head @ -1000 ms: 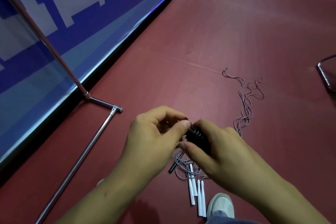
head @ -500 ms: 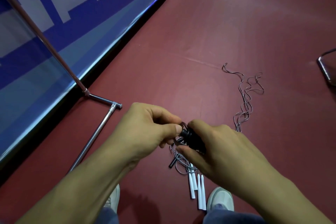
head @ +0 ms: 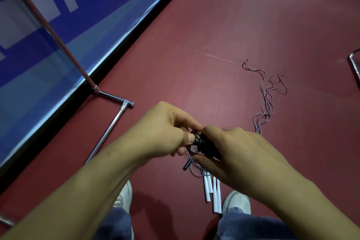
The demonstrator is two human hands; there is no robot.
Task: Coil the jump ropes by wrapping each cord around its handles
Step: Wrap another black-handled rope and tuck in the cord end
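My right hand (head: 239, 154) grips a pair of black jump-rope handles (head: 206, 145) above the red floor. My left hand (head: 165, 132) pinches the thin grey cord at the handles' left end, fingers curled. Loops of that cord hang just below the handles. A long loose stretch of grey cord (head: 268, 99) trails away over the floor to the upper right. Under my right hand lie several white handles (head: 211, 191) and one more black handle (head: 187, 165), partly hidden.
A chrome stand leg (head: 109, 130) and its slanted pole (head: 58, 39) stand at the left in front of a blue banner (head: 39, 54). Another metal frame (head: 354, 64) shows at the right edge. My white shoes (head: 236, 202) are at the bottom.
Both hands have stayed together on the black handles. My left hand has shifted its pinch on the cord at the handle end. The view has tilted down, showing both shoes and knees.
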